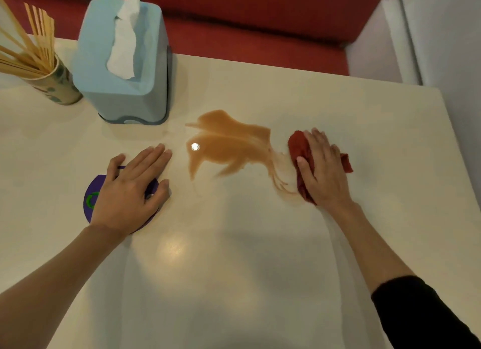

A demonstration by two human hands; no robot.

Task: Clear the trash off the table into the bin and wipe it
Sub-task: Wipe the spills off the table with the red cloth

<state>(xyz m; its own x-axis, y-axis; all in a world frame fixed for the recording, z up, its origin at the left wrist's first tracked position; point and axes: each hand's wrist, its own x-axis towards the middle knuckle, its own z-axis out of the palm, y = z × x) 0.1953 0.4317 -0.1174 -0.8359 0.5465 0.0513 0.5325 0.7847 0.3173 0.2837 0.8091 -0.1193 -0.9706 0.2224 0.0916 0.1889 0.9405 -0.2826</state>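
A brown liquid spill [229, 145] spreads over the middle of the cream table [234, 257]. My right hand [322, 171] presses flat on a crumpled red cloth [299, 150] at the spill's right edge, where the liquid is smeared into streaks. My left hand [132, 189] rests flat with fingers spread on a round purple sticker [91, 200] with a green mark, left of the spill. No bin is in view.
A light blue tissue box [125, 70] with a white tissue sticking out stands at the back left. A paper cup of wooden chopsticks [57, 85] is beside it at the far left. A red bench seat [260, 36] runs behind the table.
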